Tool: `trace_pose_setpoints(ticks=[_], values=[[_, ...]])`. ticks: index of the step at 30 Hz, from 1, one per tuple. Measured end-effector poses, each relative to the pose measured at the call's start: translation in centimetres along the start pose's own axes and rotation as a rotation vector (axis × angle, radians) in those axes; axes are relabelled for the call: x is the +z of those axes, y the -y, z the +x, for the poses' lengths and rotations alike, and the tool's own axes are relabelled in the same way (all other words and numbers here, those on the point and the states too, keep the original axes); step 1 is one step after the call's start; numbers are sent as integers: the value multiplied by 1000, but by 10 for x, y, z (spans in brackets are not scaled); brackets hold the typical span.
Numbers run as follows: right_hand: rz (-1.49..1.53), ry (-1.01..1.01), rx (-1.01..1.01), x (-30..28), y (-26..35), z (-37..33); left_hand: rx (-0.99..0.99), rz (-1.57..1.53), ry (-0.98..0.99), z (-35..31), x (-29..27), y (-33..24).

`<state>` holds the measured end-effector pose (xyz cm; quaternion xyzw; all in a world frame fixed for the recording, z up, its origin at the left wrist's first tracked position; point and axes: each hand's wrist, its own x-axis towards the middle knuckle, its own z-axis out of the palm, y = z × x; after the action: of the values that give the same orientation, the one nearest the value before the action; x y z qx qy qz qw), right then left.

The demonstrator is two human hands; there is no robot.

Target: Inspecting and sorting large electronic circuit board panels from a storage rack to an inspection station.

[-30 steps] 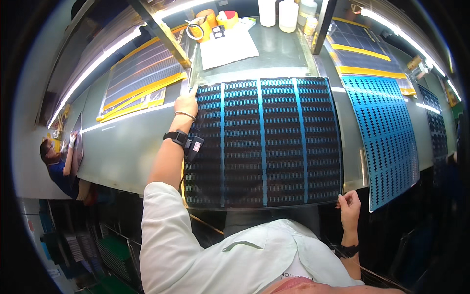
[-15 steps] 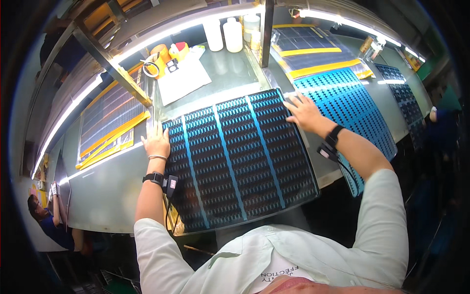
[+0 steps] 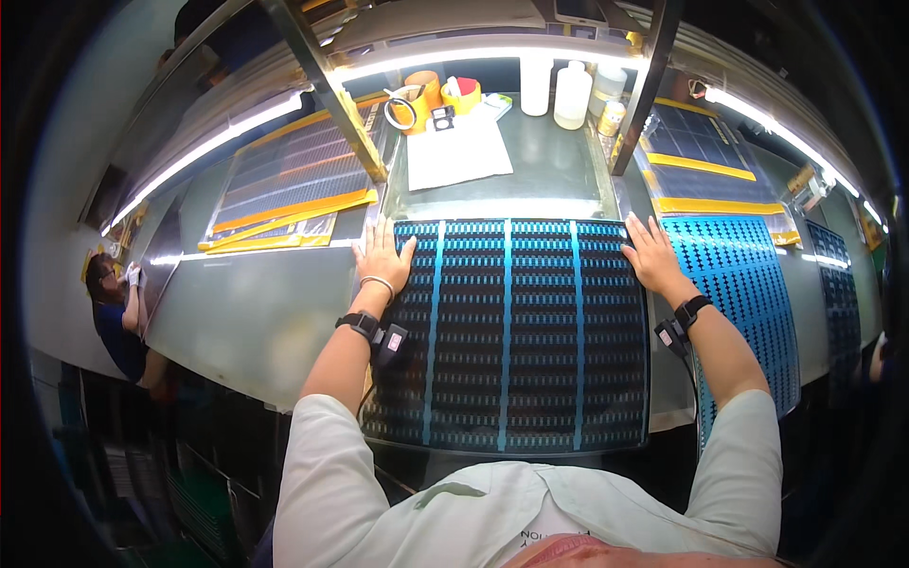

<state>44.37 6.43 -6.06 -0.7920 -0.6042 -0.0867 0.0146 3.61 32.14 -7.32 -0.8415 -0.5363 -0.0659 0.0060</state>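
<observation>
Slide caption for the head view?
Bare left hand and right hand at the far corners of a glossy black, blue-striped rectangular sheet on a grey table.

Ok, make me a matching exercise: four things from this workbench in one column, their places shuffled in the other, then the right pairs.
Column 1
1. left hand
2. right hand
3. flat white paper sheet
4. bright blue sheet with rows of black marks

Column 2
A. at the far right corner of the black rectangular sheet with blue stripes
B. close to the orange rolls
C. running past the near edge of the grey-green table
D. at the black sheet's far left corner

Pairs: 1-D, 2-A, 3-B, 4-C
</observation>
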Motion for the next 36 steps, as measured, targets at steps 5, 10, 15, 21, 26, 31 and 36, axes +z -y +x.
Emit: trace_pose_setpoints(ticks=[5,10,15,21,26,31,36], values=[[95,89,-12,-26,21,-68,-23,20,-23,-1,3,-4],[230,99,-32,-68,59,-206,-24,93,-30,5,6,-3],[278,153,76,-102,94,-302,-102,172,63,-10,-4,-5],[407,-108,10,-116,87,-330,81,95,99,-202,-21,35],[418,-112,11,-100,71,-293,-123,59,-142,-334,-27,52],[361,82,-135,-97,72,-277,-737,-275,-349,-337,-19,48],[348,-72,-114,-83,74,-273,-797,-1179,-109,-327,-9,55]])
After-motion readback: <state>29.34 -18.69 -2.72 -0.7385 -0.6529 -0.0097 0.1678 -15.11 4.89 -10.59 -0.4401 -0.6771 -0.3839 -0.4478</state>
